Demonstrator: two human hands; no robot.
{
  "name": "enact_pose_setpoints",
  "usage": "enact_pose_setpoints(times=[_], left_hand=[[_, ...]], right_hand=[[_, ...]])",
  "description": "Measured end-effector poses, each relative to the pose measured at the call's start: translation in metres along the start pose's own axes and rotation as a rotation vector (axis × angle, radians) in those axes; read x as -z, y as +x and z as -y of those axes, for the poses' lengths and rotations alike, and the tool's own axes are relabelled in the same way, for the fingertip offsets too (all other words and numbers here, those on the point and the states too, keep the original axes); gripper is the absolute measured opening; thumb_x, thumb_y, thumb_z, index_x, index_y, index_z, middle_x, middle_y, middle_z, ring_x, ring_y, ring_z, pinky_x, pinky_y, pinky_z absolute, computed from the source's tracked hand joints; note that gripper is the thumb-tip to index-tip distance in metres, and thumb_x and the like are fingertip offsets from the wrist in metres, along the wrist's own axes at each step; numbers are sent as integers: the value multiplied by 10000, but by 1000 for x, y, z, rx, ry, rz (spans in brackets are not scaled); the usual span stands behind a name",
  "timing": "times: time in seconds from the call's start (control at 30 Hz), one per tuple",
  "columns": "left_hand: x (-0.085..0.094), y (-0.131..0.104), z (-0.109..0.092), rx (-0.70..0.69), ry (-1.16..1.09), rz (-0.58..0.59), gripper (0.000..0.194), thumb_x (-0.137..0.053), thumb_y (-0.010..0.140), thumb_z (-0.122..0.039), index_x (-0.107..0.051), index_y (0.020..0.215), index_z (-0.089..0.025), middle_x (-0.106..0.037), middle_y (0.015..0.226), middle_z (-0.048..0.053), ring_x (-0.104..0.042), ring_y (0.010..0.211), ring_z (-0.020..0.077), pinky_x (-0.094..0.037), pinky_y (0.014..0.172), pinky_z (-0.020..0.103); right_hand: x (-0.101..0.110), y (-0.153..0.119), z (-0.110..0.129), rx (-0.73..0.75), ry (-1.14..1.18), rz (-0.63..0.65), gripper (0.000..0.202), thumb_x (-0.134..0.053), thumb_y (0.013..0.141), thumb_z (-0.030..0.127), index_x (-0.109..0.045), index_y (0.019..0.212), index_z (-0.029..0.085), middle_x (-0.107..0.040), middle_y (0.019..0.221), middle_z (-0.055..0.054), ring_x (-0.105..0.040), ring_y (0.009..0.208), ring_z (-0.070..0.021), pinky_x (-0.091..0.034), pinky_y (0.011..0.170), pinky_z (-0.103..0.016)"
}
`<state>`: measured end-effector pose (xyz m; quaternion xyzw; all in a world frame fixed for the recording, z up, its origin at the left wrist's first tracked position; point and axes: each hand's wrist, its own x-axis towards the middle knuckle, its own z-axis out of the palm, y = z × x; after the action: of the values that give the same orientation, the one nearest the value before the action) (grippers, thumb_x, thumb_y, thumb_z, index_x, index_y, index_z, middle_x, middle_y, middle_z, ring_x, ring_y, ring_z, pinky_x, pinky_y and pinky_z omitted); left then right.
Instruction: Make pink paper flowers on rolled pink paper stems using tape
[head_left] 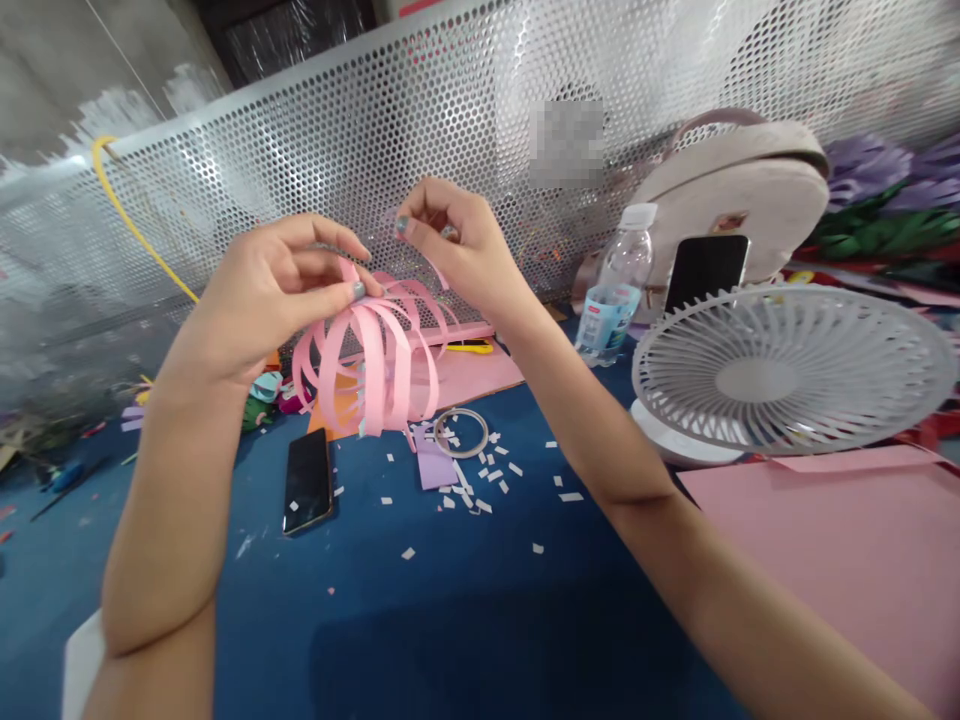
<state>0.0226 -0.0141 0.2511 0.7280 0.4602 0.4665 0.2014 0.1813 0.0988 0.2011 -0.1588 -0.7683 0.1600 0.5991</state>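
My left hand (pixel 281 285) pinches the top of a pink paper-strip lantern (pixel 375 365) between thumb and fingers. Its curved strips bow outward and hang above the table. To the right and slightly higher, my right hand (pixel 457 240) has thumb and forefinger pressed together. A short bit of pink shows below its fingers, but what the pinch holds is too small to make out. Beneath the lantern lie an orange sheet (pixel 334 405) and a pink sheet (pixel 480 375). A roll of tape or ring (pixel 486 437) rests by a purple paper piece (pixel 433 465).
White paper scraps (pixel 491 475) are scattered on the blue table (pixel 450 610). A black phone (pixel 308 482) lies at left. On the right are a water bottle (pixel 611 290), a grey fan (pixel 795 370), a bag (pixel 735 190) and pink paper (pixel 832 550). Behind stands a perforated metal panel (pixel 337 130).
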Motion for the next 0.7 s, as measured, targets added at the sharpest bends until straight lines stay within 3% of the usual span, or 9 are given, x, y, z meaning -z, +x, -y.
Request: enact_pose_setpoints(times=[0.27,0.43,0.6,0.7], left_hand=[[27,5,6,-34,23,142,280,-862,590,-198,-724,828,-147,-731,676,9,-715,649,169,-584,561,240],[32,-1,7,-57,25,153,288,-896,576,-250,-745,806,-164,-724,660,13,-701,589,158,-542,470,192],[33,-4,8,-108,15,202,240,-879,597,-185,-752,800,-178,-719,665,-1,-692,602,138,-543,489,186],[31,-7,6,-185,26,186,177,-862,603,-125,-744,727,-170,-710,662,3,-681,629,135,-528,488,182]], right_hand=[[-6,0,-13,7,-21,46,88,-477,894,187,-489,809,210,-521,804,-17,-507,813,-145,-453,718,-268],[-9,-1,-15,30,32,40,89,-478,865,145,-485,791,195,-514,798,-14,-495,770,-133,-440,729,-280],[-11,-4,-16,13,-39,88,79,-466,869,152,-511,815,189,-543,789,-11,-487,742,-131,-415,723,-279],[-12,-6,-18,-3,-146,221,80,-476,863,159,-542,819,172,-584,824,-19,-498,754,-127,-387,719,-267]])
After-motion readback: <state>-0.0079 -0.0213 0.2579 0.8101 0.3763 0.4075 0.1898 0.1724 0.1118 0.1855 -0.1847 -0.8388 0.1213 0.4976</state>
